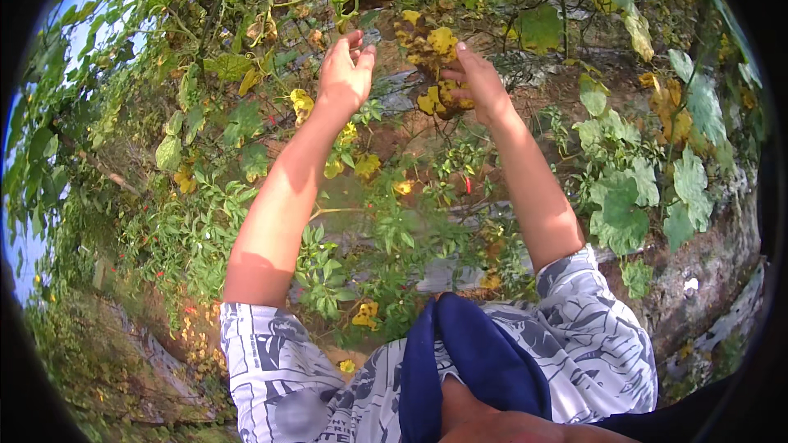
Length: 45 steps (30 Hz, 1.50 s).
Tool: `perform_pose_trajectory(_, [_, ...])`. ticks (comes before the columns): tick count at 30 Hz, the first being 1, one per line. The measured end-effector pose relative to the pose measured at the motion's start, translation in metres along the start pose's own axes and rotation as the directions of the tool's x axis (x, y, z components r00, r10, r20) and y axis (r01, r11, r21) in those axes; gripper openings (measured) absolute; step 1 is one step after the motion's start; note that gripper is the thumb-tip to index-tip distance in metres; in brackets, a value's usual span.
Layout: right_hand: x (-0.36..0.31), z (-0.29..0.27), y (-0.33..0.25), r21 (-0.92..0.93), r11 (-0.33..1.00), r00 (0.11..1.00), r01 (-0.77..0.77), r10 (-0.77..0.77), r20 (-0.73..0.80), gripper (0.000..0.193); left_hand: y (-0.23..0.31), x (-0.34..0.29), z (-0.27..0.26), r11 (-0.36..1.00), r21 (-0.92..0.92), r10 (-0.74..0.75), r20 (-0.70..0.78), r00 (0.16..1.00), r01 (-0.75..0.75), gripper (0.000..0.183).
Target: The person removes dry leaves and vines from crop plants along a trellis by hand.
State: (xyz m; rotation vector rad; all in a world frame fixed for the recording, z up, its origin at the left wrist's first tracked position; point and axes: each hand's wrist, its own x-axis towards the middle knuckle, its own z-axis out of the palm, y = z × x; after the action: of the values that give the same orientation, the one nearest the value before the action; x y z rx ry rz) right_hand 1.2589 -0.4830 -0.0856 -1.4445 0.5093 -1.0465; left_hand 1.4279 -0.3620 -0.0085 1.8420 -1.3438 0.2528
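Both my hands are raised among climbing vines at the upper middle of the head view. My left hand [347,74] is half curled, with its thumb and fingers apart and nothing seen in it. Just above it hang a green vine stem and small buds [345,2]. To its right dangles a cluster of withered yellow-brown leaves [431,47]. Against the right side of that cluster lies my right hand [483,86], its thumb and fingers spread apart. The fingertips overlap the leaves, and no firm grip shows.
Leafy pepper plants [394,221] with a red chilli [469,185] grow below my hands. Large green leaves [620,213] hang at the right. Dense vines [74,148] fill the left side. Silvery sheeting [443,275] covers part of the soil.
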Motion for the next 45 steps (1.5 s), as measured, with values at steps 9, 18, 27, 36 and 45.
perform_pose_trajectory(9, [0.013, 0.061, 0.008, 0.835, 0.404, 0.908, -0.373, 0.342, 0.24, 0.057, 0.048, 0.042, 0.008, 0.854, -0.171, -0.475, 0.128, 0.87, 0.492, 0.06])
perform_pose_trajectory(18, [-0.017, 0.056, 0.016, 0.865, 0.489, 0.987, -0.114, 0.156, 0.042, 0.022, 0.05, 0.022, -0.001, 0.929, -0.049, -0.336, 0.302, 0.892, 0.366, 0.067])
perform_pose_trajectory(27, [-0.046, 0.025, 0.04, 0.65, 0.756, 0.986, -0.071, -0.044, 0.159, 0.021, 0.036, 0.001, -0.02, 0.903, -0.196, -0.221, 0.549, 0.806, 0.382, 0.048])
perform_pose_trajectory(36, [-0.042, 0.028, 0.047, 0.726, 0.687, 0.999, -0.036, 0.031, 0.02, 0.024, 0.023, -0.01, -0.023, 0.993, -0.071, -0.048, 0.493, 0.869, 0.095, 0.047])
perform_pose_trajectory(45, [-0.029, 0.056, 0.017, 0.733, 0.677, 0.997, -0.066, 0.079, 0.017, 0.026, 0.043, -0.017, -0.027, 0.998, -0.016, -0.049, 0.551, 0.833, 0.069, 0.031])
